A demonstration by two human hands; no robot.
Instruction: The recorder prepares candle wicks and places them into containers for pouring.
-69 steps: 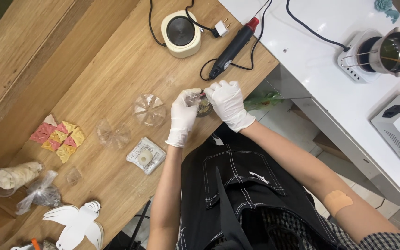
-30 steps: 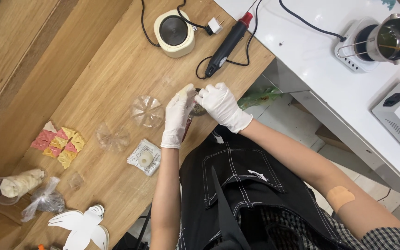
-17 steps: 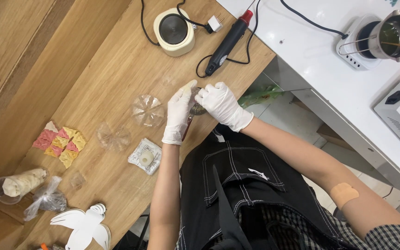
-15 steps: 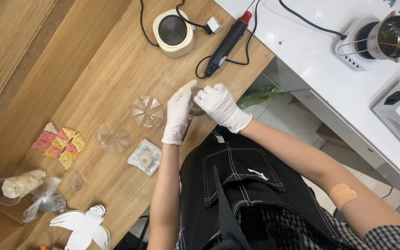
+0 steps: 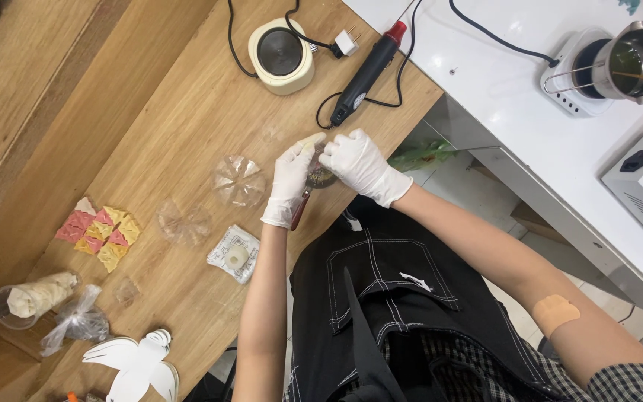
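**Two gloved hands, one small clear thing**

My left hand (image 5: 292, 182) and right hand (image 5: 355, 160) both pinch a small clear mould (image 5: 320, 175) between them, over the wooden surface (image 5: 173, 112). Left of them lies a clear plastic flower shape (image 5: 238, 181).

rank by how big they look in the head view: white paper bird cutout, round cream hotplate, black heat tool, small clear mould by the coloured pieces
1. white paper bird cutout
2. black heat tool and round cream hotplate: too alike to rank
3. small clear mould

Left: light wooden worktable (image 5: 150, 97), grain running diagonally.
Right: glossy white counter (image 5: 515, 97), set at an angle.
Between, below: pale tiled floor (image 5: 478, 186).
Light: bright, even.
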